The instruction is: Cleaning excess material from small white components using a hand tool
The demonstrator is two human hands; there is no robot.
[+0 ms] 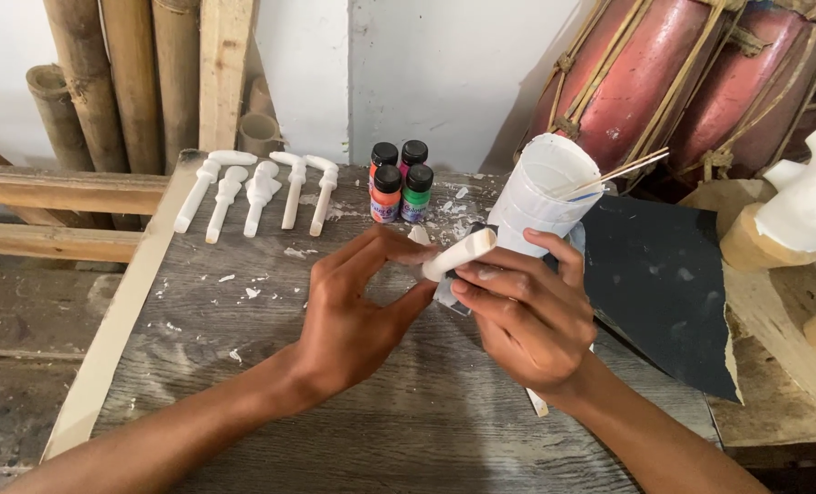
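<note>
Two hands meet over the middle of the grey wooden desk point(243, 384), and both of them grip one small white peg point(458, 254). Your left hand point(357, 316) is closed in a pinch near the peg, with its fingertips at a thin pale bit by the low end. Your right hand point(522, 316) is curled shut around the peg, with a thin stick point(538, 402) poking out under the palm. I cannot tell if you hold sandpaper or a cloth there, because your fingers hide it. To do this well, I think you should hold the peg firm but not squeeze hard, since it looks thin and could snap. Turn it slowly and keep it over the desk, so it lands softly if it slips. Mind the white cup point(540, 197) just behind your right hand, because it has sticks point(623, 171) in it and could tip. Four little paint bottles point(400, 181) stand close together at the back, with black caps and orange, pink and green bodies, and some have bright labels on the front. Five more white pegs point(257, 190) lie in a row to the left of them. A dark sheet point(659, 284) lies to your right.
</note>
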